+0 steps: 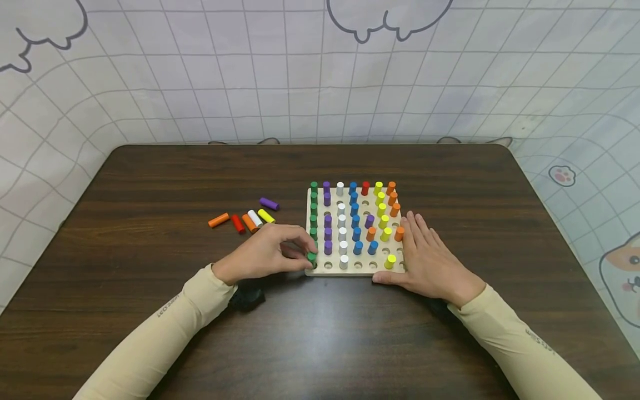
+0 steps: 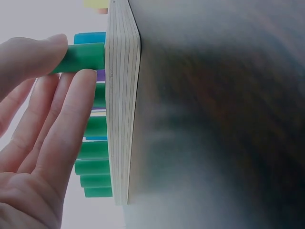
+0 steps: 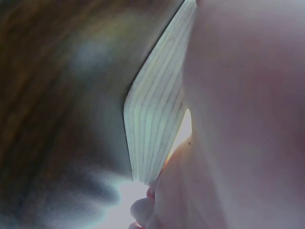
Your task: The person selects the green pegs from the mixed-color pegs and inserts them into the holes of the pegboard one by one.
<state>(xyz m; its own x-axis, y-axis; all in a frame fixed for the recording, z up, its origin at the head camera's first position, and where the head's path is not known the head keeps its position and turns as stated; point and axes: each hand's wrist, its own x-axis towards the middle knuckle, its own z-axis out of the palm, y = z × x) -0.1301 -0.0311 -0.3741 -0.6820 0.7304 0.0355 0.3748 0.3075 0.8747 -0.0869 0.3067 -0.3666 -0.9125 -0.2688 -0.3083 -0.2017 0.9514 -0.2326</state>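
Observation:
A light wooden pegboard (image 1: 351, 274) lies on the table, with coloured pegs standing in columns. At its near left corner my left hand (image 1: 265, 253) pinches a green peg (image 1: 312, 258) between thumb and fingers. In the left wrist view that green peg (image 2: 82, 57) meets the board's face; how deep it sits I cannot tell. Beyond it stands a column of green pegs (image 1: 313, 209). My right hand (image 1: 434, 269) rests along the board's right edge, fingers straight and thumb at the front corner. The right wrist view shows the board's layered side (image 3: 152, 109) beside the palm.
Left of the board, several loose pegs lie on the dark table (image 1: 150, 233): a purple peg (image 1: 269, 204), a yellow peg (image 1: 266, 215), a white peg (image 1: 255, 218), a red peg (image 1: 238, 224) and two orange ones. A patterned cloth (image 1: 310, 72) hangs behind the table.

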